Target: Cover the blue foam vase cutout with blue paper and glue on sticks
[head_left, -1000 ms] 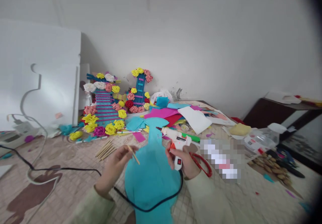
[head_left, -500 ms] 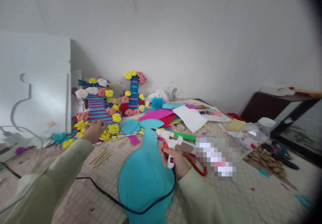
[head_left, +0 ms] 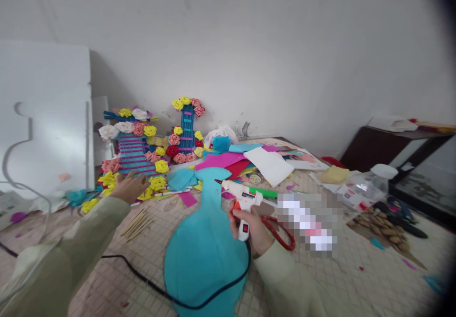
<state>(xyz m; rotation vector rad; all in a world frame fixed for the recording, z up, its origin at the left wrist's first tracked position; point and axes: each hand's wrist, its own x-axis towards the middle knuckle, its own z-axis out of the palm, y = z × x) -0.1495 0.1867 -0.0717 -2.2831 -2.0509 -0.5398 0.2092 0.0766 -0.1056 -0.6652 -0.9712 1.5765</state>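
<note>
My right hand [head_left: 254, 227] is closed round the grip of a white hot glue gun [head_left: 243, 198], its fingers by the orange trigger. The dark nozzle points left over the neck of a blue guitar-shaped paper cutout [head_left: 199, 250] lying flat on the table. My left hand [head_left: 128, 187] reaches among yellow paper flowers [head_left: 156, 182] at the back left, its fingers apart and partly hidden. Behind it leans a blue frame [head_left: 135, 153] with purple strips and white, pink and yellow paper roses. A second flower-trimmed frame [head_left: 187, 129] stands beside it.
The black cord [head_left: 142, 279] runs across the cutout. Wooden sticks [head_left: 137, 224] lie near my left sleeve. Coloured paper sheets [head_left: 231, 160] pile at the back. On the right are red-handled scissors [head_left: 281, 234], a clear plastic bottle [head_left: 368, 189] and peanuts [head_left: 384, 229].
The whole view has shifted slightly, so the items at the left sit farther left. My left hand stays at the yellow flowers. My right hand still holds the glue gun over the cutout.
</note>
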